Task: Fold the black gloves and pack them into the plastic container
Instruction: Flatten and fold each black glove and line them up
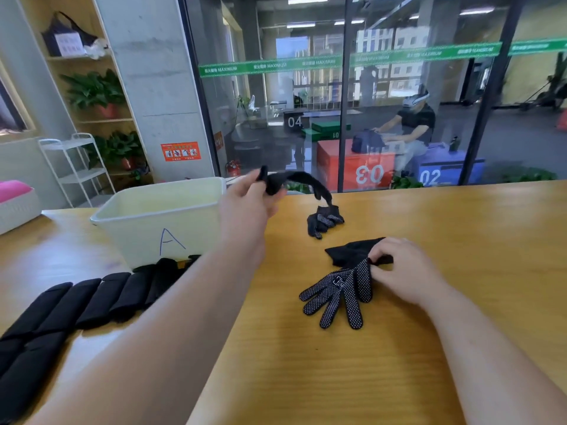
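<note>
Left fingers: the fingers (245, 187) of the left hand (245, 207) were curled round one end of a raised glove (294, 178), held up above the table (399, 363).
Right fingers: the right hand (405, 271) pinched the cuff of a flat glove (340, 289) between thumb and fingertips (379, 253).
Raised glove: it arched rightward from the left hand, its dotted fingers bunched on the table just beyond the flat glove.
Flat glove: it lay right of centre, dotted side up, fingers spread toward the near edge.
Container: the plastic container (159, 219) stood far left, just left of the raised hand; the inner walls in view looked bare, the floor hidden.
Black row: black pieces (92, 299) lay side by side near left; whether folded gloves, I could not tell.
Progress: by my judgement an early stage; neither glove was folded or packed, and both steps remained.
</note>
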Demonstrator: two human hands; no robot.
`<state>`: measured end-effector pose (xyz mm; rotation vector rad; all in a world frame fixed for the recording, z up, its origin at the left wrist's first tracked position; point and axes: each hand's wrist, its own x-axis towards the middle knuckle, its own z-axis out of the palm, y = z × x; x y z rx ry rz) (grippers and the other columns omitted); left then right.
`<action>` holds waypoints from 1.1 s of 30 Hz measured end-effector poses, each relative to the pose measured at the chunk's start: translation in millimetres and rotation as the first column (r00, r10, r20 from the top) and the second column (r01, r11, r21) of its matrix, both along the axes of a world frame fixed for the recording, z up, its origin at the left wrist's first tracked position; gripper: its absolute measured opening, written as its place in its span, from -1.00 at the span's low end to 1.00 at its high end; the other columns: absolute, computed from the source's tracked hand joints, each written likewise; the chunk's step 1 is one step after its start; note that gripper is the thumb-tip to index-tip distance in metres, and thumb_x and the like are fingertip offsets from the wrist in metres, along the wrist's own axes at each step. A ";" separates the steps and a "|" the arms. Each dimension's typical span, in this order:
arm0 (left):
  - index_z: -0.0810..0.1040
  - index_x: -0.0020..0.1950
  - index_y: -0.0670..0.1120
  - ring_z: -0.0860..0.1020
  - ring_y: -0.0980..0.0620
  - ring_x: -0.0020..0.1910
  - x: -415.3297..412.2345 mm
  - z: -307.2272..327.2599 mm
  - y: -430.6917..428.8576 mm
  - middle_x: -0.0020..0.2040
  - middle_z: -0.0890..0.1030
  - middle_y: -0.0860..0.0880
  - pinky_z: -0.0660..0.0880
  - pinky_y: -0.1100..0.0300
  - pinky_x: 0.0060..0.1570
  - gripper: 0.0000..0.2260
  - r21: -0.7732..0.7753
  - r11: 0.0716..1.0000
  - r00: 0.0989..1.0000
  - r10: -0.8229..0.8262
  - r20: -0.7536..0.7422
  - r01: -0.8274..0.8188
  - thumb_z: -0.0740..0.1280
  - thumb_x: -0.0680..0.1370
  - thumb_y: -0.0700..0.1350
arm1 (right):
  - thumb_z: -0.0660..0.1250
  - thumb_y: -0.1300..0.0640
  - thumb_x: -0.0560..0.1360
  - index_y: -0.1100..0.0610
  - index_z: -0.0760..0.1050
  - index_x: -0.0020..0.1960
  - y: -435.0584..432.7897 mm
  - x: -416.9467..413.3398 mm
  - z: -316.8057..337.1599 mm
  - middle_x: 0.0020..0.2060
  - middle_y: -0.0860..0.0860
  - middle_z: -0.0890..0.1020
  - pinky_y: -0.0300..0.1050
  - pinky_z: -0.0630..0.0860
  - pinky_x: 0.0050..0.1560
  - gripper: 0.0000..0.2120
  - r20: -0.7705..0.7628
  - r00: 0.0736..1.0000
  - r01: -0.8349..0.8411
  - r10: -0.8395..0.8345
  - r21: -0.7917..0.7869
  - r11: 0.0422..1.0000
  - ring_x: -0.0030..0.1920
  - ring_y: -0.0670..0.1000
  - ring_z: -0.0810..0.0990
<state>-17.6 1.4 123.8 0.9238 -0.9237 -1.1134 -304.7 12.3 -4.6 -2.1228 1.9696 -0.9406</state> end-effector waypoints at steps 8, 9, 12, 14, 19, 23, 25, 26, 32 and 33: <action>0.57 0.30 -0.01 0.71 0.09 -0.29 24.7 -107.4 37.7 -0.11 0.76 0.10 0.63 0.08 -0.14 -0.79 0.216 0.976 0.746 -0.139 0.651 -0.007 0.29 0.68 -0.11 | 0.51 0.01 0.38 -0.23 0.57 -0.16 -1.8 2.7 2.6 -0.12 -0.30 0.63 0.08 0.56 0.11 -0.84 -0.066 0.997 -0.046 0.051 0.074 0.996 0.07 -0.15 0.50; 0.58 0.28 0.04 0.69 0.12 -0.24 29.3 -109.8 38.2 -0.12 0.74 0.11 0.60 0.12 -0.14 -0.81 0.148 0.989 0.658 -0.099 0.747 -0.018 0.30 0.68 -0.07 | 0.51 0.03 0.38 -0.24 0.59 -0.15 -1.2 3.0 1.5 -0.12 -0.31 0.63 0.06 0.56 0.12 -0.82 -0.072 0.996 -0.054 0.061 0.086 0.995 0.08 -0.16 0.50; 0.53 0.45 0.09 0.51 0.16 0.25 38.3 -120.9 31.6 0.25 0.59 0.16 0.51 0.13 0.30 -0.68 -0.145 0.985 0.262 0.117 0.958 0.089 0.30 0.69 0.03 | 0.53 0.07 0.43 -0.29 0.65 -0.12 2.0 5.0 1.5 -0.11 -0.31 0.64 0.03 0.53 0.13 -0.78 -0.100 0.992 -0.063 0.077 0.129 0.990 0.10 -0.17 0.48; 0.44 0.58 0.06 0.31 0.06 0.54 39.3 -130.5 24.6 0.53 0.42 0.11 0.32 0.03 0.55 -0.58 -0.153 0.959 0.026 0.151 0.988 0.241 0.24 0.72 0.08 | 0.52 0.07 0.46 -0.30 0.66 -0.11 3.9 6.6 2.9 -0.12 -0.30 0.64 0.01 0.51 0.11 -0.77 -0.125 0.989 -0.059 0.078 0.152 0.987 0.09 -0.14 0.48; 0.60 0.22 0.07 0.56 0.01 0.18 33.3 -137.8 20.4 0.19 0.58 0.12 0.53 0.04 0.19 -0.63 -0.085 0.963 -0.096 0.113 0.989 0.257 0.12 0.73 0.25 | 0.52 0.04 0.47 -0.23 0.62 -0.14 7.2 7.6 12.9 -0.23 -0.20 0.64 -0.11 0.47 -0.18 -0.84 -0.047 0.997 0.071 -0.068 0.069 0.995 -0.11 -0.14 0.59; 0.53 -0.08 0.05 0.55 -0.02 -0.07 28.5 -130.8 12.0 -0.11 0.53 0.08 0.51 0.01 0.12 -0.64 -0.247 0.942 -0.160 0.286 0.945 0.226 0.12 0.73 0.22 | 0.55 -0.05 0.41 -0.16 0.61 -0.21 20.0 8.6 25.1 -0.34 -0.17 0.63 -0.10 0.44 -0.30 -0.88 -0.111 0.992 0.078 -0.061 0.162 0.984 -0.27 -0.11 0.60; 0.60 0.11 0.06 0.52 -0.01 0.11 25.3 -134.6 4.9 0.06 0.56 0.07 0.49 0.02 0.23 -0.74 -0.225 0.949 -0.143 0.260 0.955 0.221 0.19 0.71 0.17 | 0.57 -0.12 0.40 -0.19 0.62 -0.22 33.0 10.6 26.6 -0.29 -0.19 0.63 -0.09 0.50 -0.21 -0.86 -0.142 0.988 -0.026 0.061 0.236 0.971 -0.21 -0.13 0.60; 0.60 0.23 0.07 0.49 0.00 0.21 23.8 -137.5 2.7 0.18 0.55 0.07 0.49 0.03 0.26 -0.76 -0.197 0.951 -0.102 0.226 0.969 0.237 0.23 0.71 0.15 | 0.58 -0.14 0.40 -0.21 0.62 -0.20 39.4 11.0 25.6 -0.23 -0.20 0.63 -0.11 0.50 -0.13 -0.87 -0.162 0.980 -0.076 0.116 0.235 0.969 -0.14 -0.16 0.58; 0.55 0.43 0.09 0.43 0.09 0.42 23.5 -147.8 3.5 0.43 0.49 0.16 0.47 0.16 0.27 -0.70 -0.118 0.957 0.080 0.100 0.992 0.265 0.26 0.72 0.10 | 0.52 0.03 0.45 -0.29 0.64 -0.09 57.9 9.8 15.5 -0.10 -0.29 0.66 -0.18 0.51 -0.01 -0.80 -0.140 0.977 -0.131 0.162 0.207 0.970 -0.02 -0.25 0.60; 0.55 0.43 0.09 0.43 0.10 0.42 23.8 -148.4 3.6 0.43 0.50 0.17 0.47 0.17 0.27 -0.70 -0.118 0.957 0.082 0.100 0.992 0.264 0.26 0.71 0.10 | 0.49 0.05 0.50 -0.27 0.64 -0.06 57.4 11.4 16.0 -0.16 -0.28 0.65 -0.19 0.48 -0.08 -0.81 -0.131 0.986 -0.074 0.100 0.186 0.980 -0.07 -0.24 0.59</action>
